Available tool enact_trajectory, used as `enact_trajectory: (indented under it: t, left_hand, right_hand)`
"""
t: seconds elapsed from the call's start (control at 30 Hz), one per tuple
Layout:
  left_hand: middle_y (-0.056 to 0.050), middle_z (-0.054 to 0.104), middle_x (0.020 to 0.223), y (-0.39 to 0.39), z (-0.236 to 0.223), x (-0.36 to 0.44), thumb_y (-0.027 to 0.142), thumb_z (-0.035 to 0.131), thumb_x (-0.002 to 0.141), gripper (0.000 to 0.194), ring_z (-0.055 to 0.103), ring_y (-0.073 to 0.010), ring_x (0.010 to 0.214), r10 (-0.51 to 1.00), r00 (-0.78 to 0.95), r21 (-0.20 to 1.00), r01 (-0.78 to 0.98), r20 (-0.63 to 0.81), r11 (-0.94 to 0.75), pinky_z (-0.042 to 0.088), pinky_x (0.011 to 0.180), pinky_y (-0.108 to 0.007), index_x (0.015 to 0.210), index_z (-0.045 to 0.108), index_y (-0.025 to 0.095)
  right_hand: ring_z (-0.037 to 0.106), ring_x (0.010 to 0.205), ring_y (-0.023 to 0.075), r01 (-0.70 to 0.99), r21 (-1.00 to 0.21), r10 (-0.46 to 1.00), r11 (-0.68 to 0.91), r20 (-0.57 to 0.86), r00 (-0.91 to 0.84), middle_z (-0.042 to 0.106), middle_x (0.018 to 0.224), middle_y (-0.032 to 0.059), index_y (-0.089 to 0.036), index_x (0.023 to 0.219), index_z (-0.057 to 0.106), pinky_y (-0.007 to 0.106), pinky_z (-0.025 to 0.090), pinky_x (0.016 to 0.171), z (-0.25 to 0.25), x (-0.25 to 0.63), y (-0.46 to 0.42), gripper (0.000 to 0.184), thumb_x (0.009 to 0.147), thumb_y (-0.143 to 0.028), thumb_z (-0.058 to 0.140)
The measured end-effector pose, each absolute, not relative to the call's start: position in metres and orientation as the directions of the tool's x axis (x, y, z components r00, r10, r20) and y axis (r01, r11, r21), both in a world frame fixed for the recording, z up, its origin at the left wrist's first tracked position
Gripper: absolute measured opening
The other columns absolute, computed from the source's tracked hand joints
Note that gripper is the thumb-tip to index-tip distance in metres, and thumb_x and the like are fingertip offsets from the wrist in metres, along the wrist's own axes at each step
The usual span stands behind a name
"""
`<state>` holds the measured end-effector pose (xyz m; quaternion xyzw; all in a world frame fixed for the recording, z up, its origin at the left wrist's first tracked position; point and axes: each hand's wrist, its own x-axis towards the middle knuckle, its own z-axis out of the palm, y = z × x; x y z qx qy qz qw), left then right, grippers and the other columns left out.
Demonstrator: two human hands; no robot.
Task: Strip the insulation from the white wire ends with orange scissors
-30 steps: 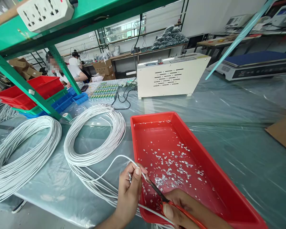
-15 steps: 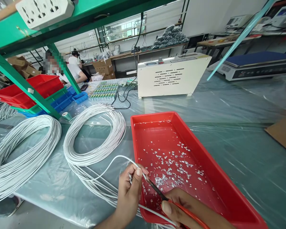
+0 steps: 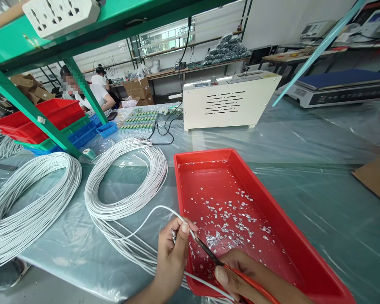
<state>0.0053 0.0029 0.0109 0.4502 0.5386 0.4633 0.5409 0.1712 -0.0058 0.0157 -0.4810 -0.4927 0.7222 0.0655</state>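
Note:
Between the thumb and fingers of my left hand (image 3: 173, 253) is the end of a white cable (image 3: 164, 207), which arches back toward a coil (image 3: 126, 207) on the left. My right hand (image 3: 240, 270) is closed around pliers (image 3: 213, 255) with slim dark jaws and orange-red handles. The jaw tips meet the cable end just past my left fingertips; the exact contact is too small to make out. Both hands are over the near left edge of a red tray (image 3: 266, 196), where small silvery scraps (image 3: 221, 236) lie scattered. Another white cable strand passes beneath my hands.
A second cable coil (image 3: 34, 202) lies at far left. Stacked bins (image 3: 44, 120) stand behind it, beside a green frame post (image 3: 31, 109). A cream machine (image 3: 228, 101) is behind the tray, with a weighing scale (image 3: 342, 86) to the right. Other people (image 3: 96, 90) sit in the background.
Almost nothing differs. Both hands keep the same grip on the cable and the pliers, and the view has shifted only very slightly.

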Motion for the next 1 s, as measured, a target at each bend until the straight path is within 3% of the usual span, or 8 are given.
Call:
enact_trajectory:
  t: [0.13, 0.27, 0.4, 0.53, 0.63, 0.7, 0.8, 1.0]
  left_hand:
    - [0.007, 0.024, 0.040, 0.005, 0.008, 0.004, 0.038, 0.040, 0.088, 0.030, 0.017, -0.0036, 0.037, 0.980, 0.026, 0.975, -0.102, -0.198, 0.200, 0.014, 0.040, -0.020, 0.082, 0.049, 0.010]
    - [0.008, 0.023, 0.038, 0.009, 0.007, 0.003, 0.038, 0.040, 0.089, 0.030, 0.015, -0.0041, 0.035, 0.971, 0.086, 0.949, -0.208, -0.224, 0.237, 0.011, 0.040, -0.021, 0.085, 0.048, 0.010]
    - [0.008, 0.024, 0.036, 0.011, 0.005, 0.003, 0.036, 0.039, 0.090, 0.028, 0.013, -0.0038, 0.034, 0.965, 0.124, 0.922, -0.287, -0.231, 0.258, 0.011, 0.041, -0.022, 0.085, 0.049, 0.010]
    - [0.007, 0.024, 0.036, 0.012, 0.001, 0.004, 0.034, 0.040, 0.089, 0.027, 0.013, -0.0032, 0.033, 0.952, 0.168, 0.900, -0.317, -0.256, 0.298, 0.010, 0.041, -0.021, 0.083, 0.050, 0.009]
    - [0.007, 0.023, 0.037, 0.011, 0.001, 0.005, 0.036, 0.043, 0.087, 0.028, 0.013, -0.0027, 0.034, 0.950, 0.144, 0.906, -0.289, -0.278, 0.309, 0.010, 0.039, -0.020, 0.082, 0.051, 0.009]
    - [0.007, 0.024, 0.041, 0.008, 0.003, 0.006, 0.038, 0.047, 0.084, 0.029, 0.015, -0.0019, 0.036, 0.961, 0.073, 0.932, -0.235, -0.266, 0.276, 0.012, 0.038, -0.018, 0.079, 0.052, 0.009]
    - [0.002, 0.039, 0.051, 0.003, 0.006, 0.007, 0.037, 0.053, 0.081, 0.030, 0.029, -0.0018, 0.043, 0.978, -0.012, 0.970, -0.131, -0.210, 0.207, 0.024, 0.042, -0.014, 0.072, 0.052, 0.008]
    - [-0.004, 0.059, 0.066, -0.003, 0.004, 0.010, 0.032, 0.054, 0.079, 0.025, 0.053, -0.0103, 0.062, 0.996, -0.070, 0.997, 0.050, -0.063, 0.066, 0.042, 0.059, -0.019, 0.069, 0.057, 0.009]
  right_hand:
    - [0.034, 0.037, 0.0046, 0.328, -0.802, 0.599, -0.500, -0.593, -0.538, 0.039, 0.045, -0.0037, -0.015, 0.068, 0.033, 0.017, 0.023, 0.038, 0.016, 0.166, -0.006, 0.054, 0.069, -0.067, 0.047]
    - [0.029, 0.040, 0.0043, 0.284, -0.832, 0.636, -0.476, -0.549, -0.542, 0.026, 0.045, -0.0041, -0.015, 0.060, 0.027, 0.018, 0.016, 0.039, 0.019, 0.159, -0.005, 0.061, 0.062, -0.073, 0.046]
    - [0.022, 0.049, 0.0063, 0.326, -0.910, 0.755, -0.257, -0.399, -0.520, 0.020, 0.052, -0.0024, -0.014, 0.056, 0.027, 0.021, 0.013, 0.045, 0.006, 0.155, -0.004, 0.053, 0.068, -0.060, 0.053]
    - [0.024, 0.053, 0.0079, 0.557, -0.830, 0.861, 0.016, -0.272, -0.430, 0.029, 0.054, -0.0019, -0.014, 0.057, 0.030, 0.021, 0.017, 0.047, -0.005, 0.156, -0.002, 0.044, 0.065, -0.045, 0.060]
    - [0.029, 0.052, 0.0085, 0.618, -0.769, 0.913, 0.163, -0.120, -0.390, 0.036, 0.054, -0.0013, -0.014, 0.057, 0.030, 0.021, 0.022, 0.048, -0.006, 0.157, -0.001, 0.040, 0.068, -0.040, 0.058]
    - [0.031, 0.052, 0.0083, 0.578, -0.791, 0.938, 0.201, -0.014, -0.345, 0.034, 0.053, -0.0010, -0.014, 0.056, 0.028, 0.020, 0.025, 0.048, -0.005, 0.158, -0.001, 0.039, 0.075, -0.037, 0.052]
    - [0.037, 0.054, 0.0087, 0.513, -0.831, 0.963, 0.216, 0.094, -0.254, 0.038, 0.056, 0.0003, -0.014, 0.057, 0.034, 0.019, 0.032, 0.050, -0.004, 0.157, -0.001, 0.032, 0.081, -0.032, 0.045]
    - [0.043, 0.058, 0.0098, 0.471, -0.820, 0.944, 0.325, 0.250, -0.217, 0.048, 0.059, 0.0015, -0.014, 0.060, 0.041, 0.019, 0.039, 0.058, 0.000, 0.155, 0.002, 0.020, 0.076, -0.020, 0.050]
